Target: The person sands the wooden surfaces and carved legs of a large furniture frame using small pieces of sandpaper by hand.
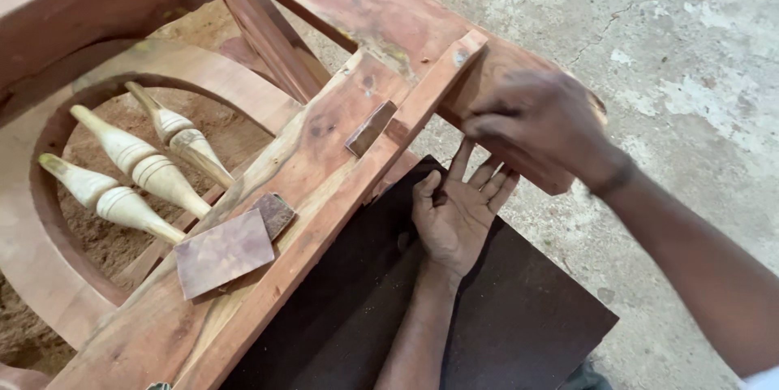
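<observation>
A reddish wooden furniture frame (324, 171) lies tilted across the view. My left hand (454, 215) is under its narrow rail (422, 106), palm up, fingers spread, fingertips touching the wood's lower edge. It holds nothing. My right hand (540, 122) is blurred and rests on the broad wooden member (381, 0) at the rail's far end, fingers bent against the surface. Whether anything is under those fingers is hidden.
Two brown sandpaper pieces (223, 252) lie on the frame's plank, and a small wooden block (369, 128) sits near the joint. Pale turned spindles (134, 167) fill a curved opening at left, over sawdust. A dark sheet (519, 317) lies under my arm on the cracked concrete floor (690, 73).
</observation>
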